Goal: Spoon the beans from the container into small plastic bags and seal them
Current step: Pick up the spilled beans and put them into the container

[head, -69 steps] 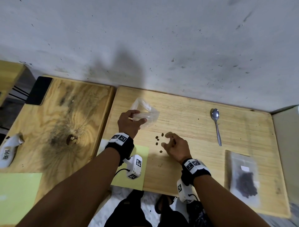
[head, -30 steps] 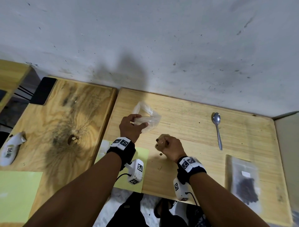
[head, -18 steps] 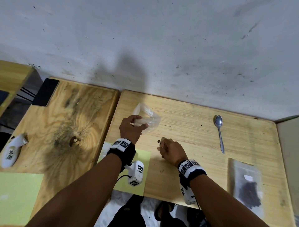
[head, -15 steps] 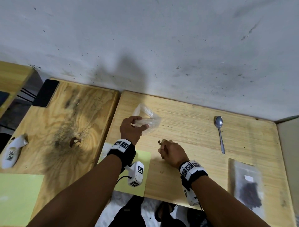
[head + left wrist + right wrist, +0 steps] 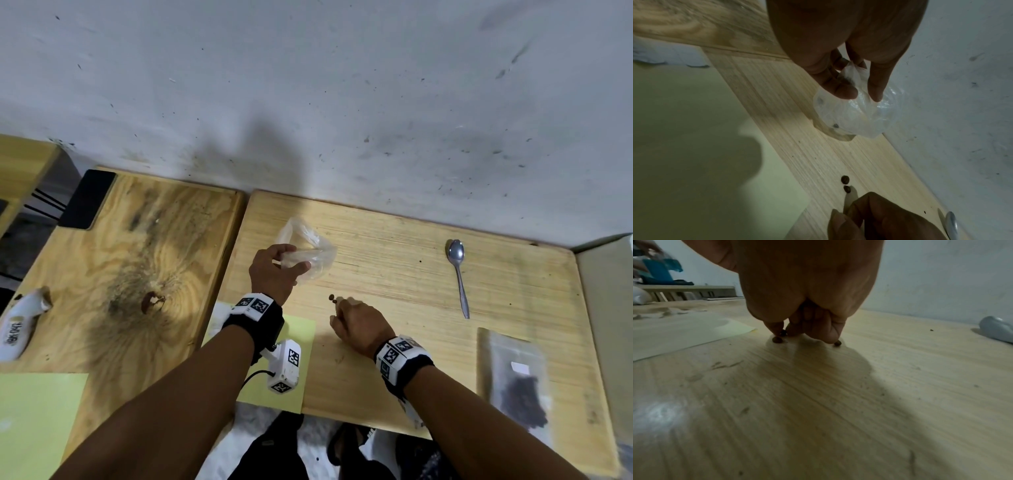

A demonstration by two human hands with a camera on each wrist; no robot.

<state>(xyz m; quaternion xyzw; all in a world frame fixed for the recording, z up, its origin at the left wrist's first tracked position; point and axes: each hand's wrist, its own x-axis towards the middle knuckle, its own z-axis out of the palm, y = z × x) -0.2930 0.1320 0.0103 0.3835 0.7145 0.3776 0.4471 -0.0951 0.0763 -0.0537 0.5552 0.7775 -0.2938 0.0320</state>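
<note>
Right hand (image 5: 359, 325) pinching stray beans (image 5: 333, 298) off bench (image 5: 394, 342); left hand (image 5: 274, 270) grasping bag (image 5: 315, 250). Keep bag mouth wide, drop beans straight in.

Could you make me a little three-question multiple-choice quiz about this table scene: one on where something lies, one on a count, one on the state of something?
1. Where does the spoon lie?
A. In the person's right hand
B. On the table, to the right of both hands
C. Inside the clear bag

2. How many loose beans lie just past the right hand's fingers in the left wrist view?
A. Two
B. Six
C. None

3. What state is the clear bag in the left hand in?
A. Packed full of beans
B. Flat on the table
C. Held up, pinched, nearly empty

Answers:
1 B: it rests alone on the wood near the wall.
2 A: two dark beans sit close together there.
3 C: the fingers pinch its crumpled top, with at most a bean or two inside.
</note>
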